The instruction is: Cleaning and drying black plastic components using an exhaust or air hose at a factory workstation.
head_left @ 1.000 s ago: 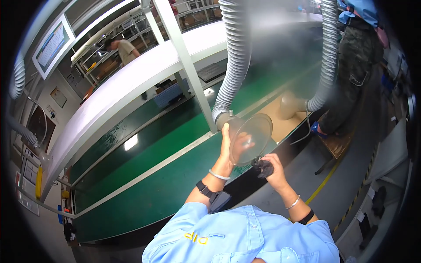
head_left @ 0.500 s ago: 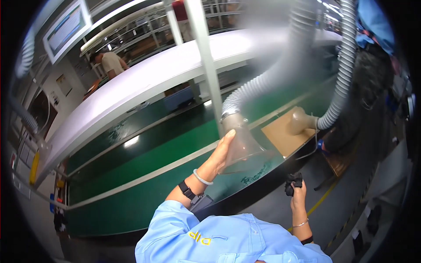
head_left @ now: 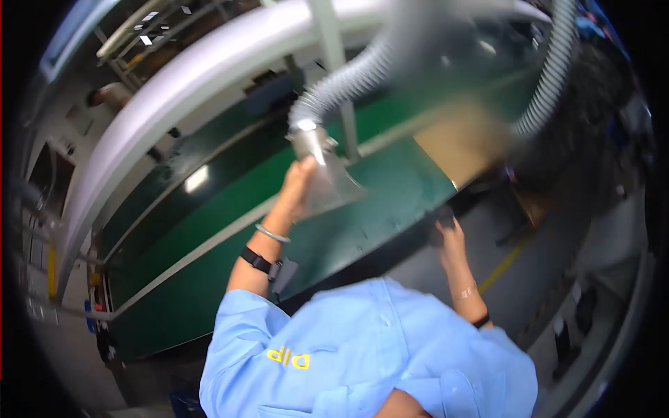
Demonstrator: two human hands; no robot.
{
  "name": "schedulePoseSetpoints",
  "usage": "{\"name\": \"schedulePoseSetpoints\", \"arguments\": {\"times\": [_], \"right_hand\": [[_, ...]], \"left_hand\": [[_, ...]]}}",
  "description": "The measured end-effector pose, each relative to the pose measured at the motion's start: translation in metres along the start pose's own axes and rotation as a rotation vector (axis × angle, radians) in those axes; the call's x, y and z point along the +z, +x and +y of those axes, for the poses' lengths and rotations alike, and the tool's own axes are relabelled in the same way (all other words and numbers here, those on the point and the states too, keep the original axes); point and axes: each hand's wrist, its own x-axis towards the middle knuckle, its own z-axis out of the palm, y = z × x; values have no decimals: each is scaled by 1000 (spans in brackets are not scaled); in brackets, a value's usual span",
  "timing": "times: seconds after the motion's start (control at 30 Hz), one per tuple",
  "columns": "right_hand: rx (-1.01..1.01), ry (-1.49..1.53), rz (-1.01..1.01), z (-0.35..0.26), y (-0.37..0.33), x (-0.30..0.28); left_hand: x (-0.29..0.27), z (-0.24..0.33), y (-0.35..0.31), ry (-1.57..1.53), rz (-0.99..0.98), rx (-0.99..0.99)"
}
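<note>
My left hand [head_left: 300, 182] is wrapped round the neck of a clear, flared suction hood [head_left: 333, 187]. A grey ribbed hose [head_left: 352, 78] runs up from its metal collar. The hood's wide mouth is over the green tabletop [head_left: 390, 188], where a few small dark specks lie; whether it touches the top I cannot tell. My right hand [head_left: 451, 240] is at the table's near edge, closed on a black crumpled thing [head_left: 439, 226], blurred by motion and looking like a cloth.
A brown cardboard sheet [head_left: 456, 143] lies on the table to the right, partly smeared. Beyond it hangs a second ribbed hose [head_left: 554, 76]. A white post [head_left: 338, 63] and a long white shelf [head_left: 174, 76] stand across the table. Another person [head_left: 111, 97] is at the far left.
The hood in my left hand has moved left along the table. My right hand has come up to the table edge with the black thing. The cluster of dark bits near the hood no longer shows.
</note>
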Motion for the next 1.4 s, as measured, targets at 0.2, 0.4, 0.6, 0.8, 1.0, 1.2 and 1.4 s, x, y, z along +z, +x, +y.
{"name": "schedulePoseSetpoints", "arguments": {"times": [0.2, 0.4, 0.6, 0.8, 1.0, 1.2, 1.4], "right_hand": [[101, 49, 125, -17, -14, 20], [79, 90, 245, -15, -33, 8], [95, 47, 370, -21, -59, 3], [53, 47, 432, -22, -81, 8], [48, 34, 494, -29, -101, -5], [34, 29, 523, -33, -108, -13], [78, 127, 499, -39, -98, -12]], "left_hand": [[-8, -23, 27, -68, 88, -58], [-25, -52, 53, 99, 34, -20], [-3, -73, 77, 296, -24, 62], [-6, -108, 109, 445, -31, 207], [2, -110, 123, 484, 50, 272], [-24, -137, 132, 501, 113, 422], [-45, -153, 116, 735, 176, 404]]}}
